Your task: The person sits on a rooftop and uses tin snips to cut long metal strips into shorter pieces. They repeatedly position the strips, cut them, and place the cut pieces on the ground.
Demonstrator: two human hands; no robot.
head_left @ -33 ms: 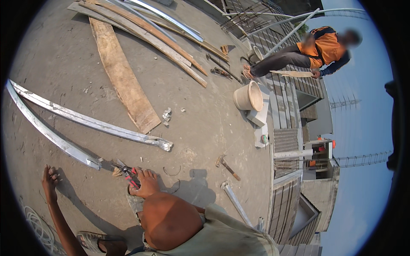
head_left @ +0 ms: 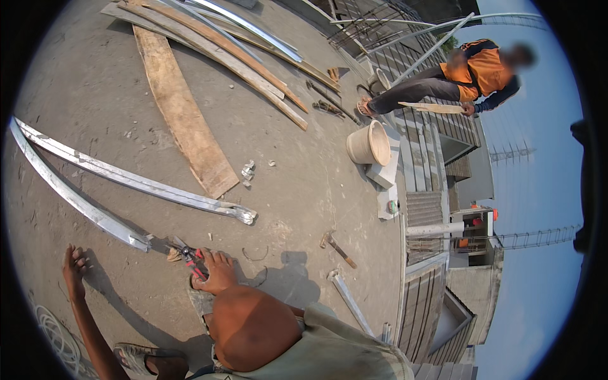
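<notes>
My right hand (head_left: 218, 271) is low over the concrete, its fingers and thumb around the red-and-black handles of a pair of snips (head_left: 192, 261). The metal jaws point away from the palm, beside a small brown scrap (head_left: 173, 254). My left hand (head_left: 75, 265) is held out to the left with nothing in it, its fingers apart and loosely bent. Beyond the hands lie two silvery metal channels (head_left: 136, 182), one with a crumpled end. The nearer channel's end lies close to the snips.
A wide plank (head_left: 180, 111) and stacked boards (head_left: 215, 54) lie farther off. A hammer (head_left: 337, 248) and a short metal channel (head_left: 349, 303) are at right. Past a bucket (head_left: 361, 147), a person in orange (head_left: 487, 73) holds a wood strip. Coiled cord (head_left: 57, 335) lies lower left.
</notes>
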